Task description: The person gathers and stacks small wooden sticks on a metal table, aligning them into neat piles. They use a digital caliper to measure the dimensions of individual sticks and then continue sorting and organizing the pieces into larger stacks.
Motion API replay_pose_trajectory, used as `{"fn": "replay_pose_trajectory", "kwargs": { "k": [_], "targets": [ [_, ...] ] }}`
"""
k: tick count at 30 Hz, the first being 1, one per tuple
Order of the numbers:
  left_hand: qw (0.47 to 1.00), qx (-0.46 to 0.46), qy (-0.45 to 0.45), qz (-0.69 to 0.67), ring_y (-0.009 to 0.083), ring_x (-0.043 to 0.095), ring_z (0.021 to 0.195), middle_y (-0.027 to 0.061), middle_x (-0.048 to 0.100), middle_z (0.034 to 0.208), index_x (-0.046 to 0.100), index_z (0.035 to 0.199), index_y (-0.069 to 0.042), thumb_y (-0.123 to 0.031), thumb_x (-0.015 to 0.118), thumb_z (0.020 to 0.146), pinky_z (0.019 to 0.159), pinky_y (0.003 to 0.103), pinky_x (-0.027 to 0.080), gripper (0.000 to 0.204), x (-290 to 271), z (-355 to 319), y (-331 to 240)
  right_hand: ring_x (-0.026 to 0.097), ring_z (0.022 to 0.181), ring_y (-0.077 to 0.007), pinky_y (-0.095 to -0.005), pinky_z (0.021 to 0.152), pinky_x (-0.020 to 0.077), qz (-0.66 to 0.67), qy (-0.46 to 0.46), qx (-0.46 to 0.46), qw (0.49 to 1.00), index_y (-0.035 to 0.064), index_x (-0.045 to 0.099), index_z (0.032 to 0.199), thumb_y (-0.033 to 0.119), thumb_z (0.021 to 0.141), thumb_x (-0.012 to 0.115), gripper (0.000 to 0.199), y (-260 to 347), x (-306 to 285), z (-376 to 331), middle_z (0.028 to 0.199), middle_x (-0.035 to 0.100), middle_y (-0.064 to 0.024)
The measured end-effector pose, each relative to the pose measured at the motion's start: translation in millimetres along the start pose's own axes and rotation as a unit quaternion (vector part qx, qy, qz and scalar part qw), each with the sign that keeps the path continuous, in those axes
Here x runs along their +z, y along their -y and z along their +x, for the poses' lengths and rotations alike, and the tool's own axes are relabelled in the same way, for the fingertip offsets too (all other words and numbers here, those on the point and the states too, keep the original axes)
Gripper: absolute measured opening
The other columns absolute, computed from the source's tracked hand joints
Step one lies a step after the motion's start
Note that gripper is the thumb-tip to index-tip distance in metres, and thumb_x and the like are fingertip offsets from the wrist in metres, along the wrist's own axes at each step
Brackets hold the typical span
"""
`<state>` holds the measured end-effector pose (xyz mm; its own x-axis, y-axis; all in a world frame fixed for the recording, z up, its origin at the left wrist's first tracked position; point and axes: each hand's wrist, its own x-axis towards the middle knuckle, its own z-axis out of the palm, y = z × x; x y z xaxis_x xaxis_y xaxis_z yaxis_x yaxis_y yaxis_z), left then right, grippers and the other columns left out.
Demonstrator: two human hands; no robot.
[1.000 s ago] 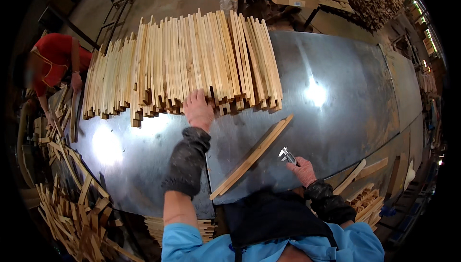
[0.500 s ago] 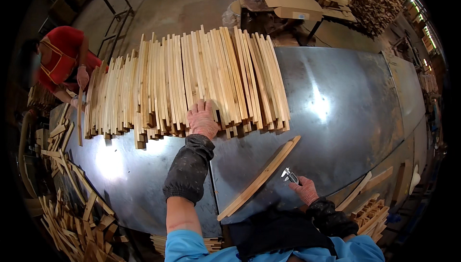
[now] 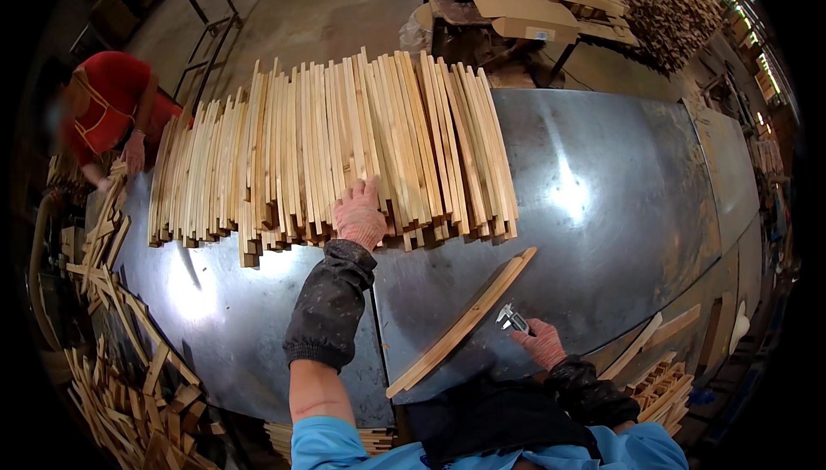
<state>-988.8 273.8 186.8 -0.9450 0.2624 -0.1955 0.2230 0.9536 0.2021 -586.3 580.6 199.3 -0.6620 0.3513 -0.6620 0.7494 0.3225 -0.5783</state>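
Note:
My left hand (image 3: 359, 215), in a pinkish work glove, rests on the near ends of a wide row of wooden strips (image 3: 292, 143). Its fingers lie slightly apart over several strips, and nothing shows as lifted by it. Lower down and to the right, my gloved right hand (image 3: 543, 345) is closed around a digital caliper (image 3: 513, 320). The caliper's jaws point up and left, away from my palm. Between my hands, a pair of wooden strips (image 3: 465, 324) lies slantwise on the metal tabletop (image 3: 602, 177), just left of the caliper and apart from it.
A co-worker in a red top (image 3: 116, 100) bends over the table's far left end. Loose offcuts (image 3: 142, 401) heap up at the lower left. More wood pieces (image 3: 662, 392) lie at the lower right. Beyond the table stands a bench with cardboard (image 3: 525, 9).
The co-worker's hands have moved down-left to the loose pieces, and the strip held upright there has left the row's end. The caliper in my right hand has shifted slightly up-left.

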Motion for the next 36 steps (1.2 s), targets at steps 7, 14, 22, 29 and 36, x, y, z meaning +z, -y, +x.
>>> {"fn": "replay_pose_trajectory", "kwargs": {
  "k": [7,14,22,29,36],
  "targets": [
    [0.998,0.029,-0.050,-0.014,0.0345,0.055,0.139,0.0102,0.059,0.146,0.069,0.140,-0.015,-0.019,0.072,0.094,0.115,0.051,0.043,0.047,12,-4,6,0.063,0.083,-0.0162,-0.0363,0.079,0.0544,-0.010,0.013,0.006,1.000,-0.0029,0.076,0.118,0.031,0.093,0.084,0.043,7,2,-4,0.090,0.073,-0.0088],
    [0.998,0.015,-0.063,-0.019,0.0334,0.054,0.140,0.0087,0.062,0.144,0.070,0.138,-0.016,-0.019,0.072,0.093,0.116,0.051,0.042,0.045,20,-5,3,0.063,0.084,-0.0142,-0.0348,0.079,0.0547,0.005,0.007,0.008,1.000,-0.0031,0.076,0.119,0.028,0.093,0.084,0.042,-2,7,-1,0.091,0.073,-0.0066],
    [0.996,0.018,-0.083,-0.001,0.0327,0.054,0.145,0.0080,0.061,0.153,0.065,0.145,-0.018,-0.019,0.071,0.094,0.122,0.053,0.039,0.052,33,-11,8,0.063,0.082,-0.0148,-0.0354,0.078,0.0549,-0.006,0.017,-0.007,1.000,-0.0027,0.076,0.118,0.029,0.094,0.084,0.041,5,10,-1,0.090,0.073,-0.0074],
    [0.996,-0.029,-0.064,-0.057,0.0312,0.061,0.137,0.0079,0.064,0.148,0.065,0.145,-0.016,-0.022,0.074,0.091,0.117,0.047,0.044,0.055,27,-7,-2,0.063,0.080,-0.0157,-0.0370,0.075,0.0536,-0.019,0.020,0.006,1.000,-0.0033,0.075,0.116,0.029,0.093,0.084,0.040,24,6,-8,0.087,0.072,-0.0073],
    [0.980,-0.022,-0.150,-0.126,0.0352,0.066,0.127,0.0118,0.074,0.132,0.076,0.128,-0.014,-0.015,0.075,0.085,0.107,0.049,0.053,0.043,41,-31,37,0.066,0.081,-0.0190,-0.0387,0.080,0.0556,-0.006,0.018,-0.002,1.000,-0.0021,0.075,0.115,0.035,0.091,0.086,0.045,12,12,-2,0.090,0.075,-0.0130]
  ]
}}
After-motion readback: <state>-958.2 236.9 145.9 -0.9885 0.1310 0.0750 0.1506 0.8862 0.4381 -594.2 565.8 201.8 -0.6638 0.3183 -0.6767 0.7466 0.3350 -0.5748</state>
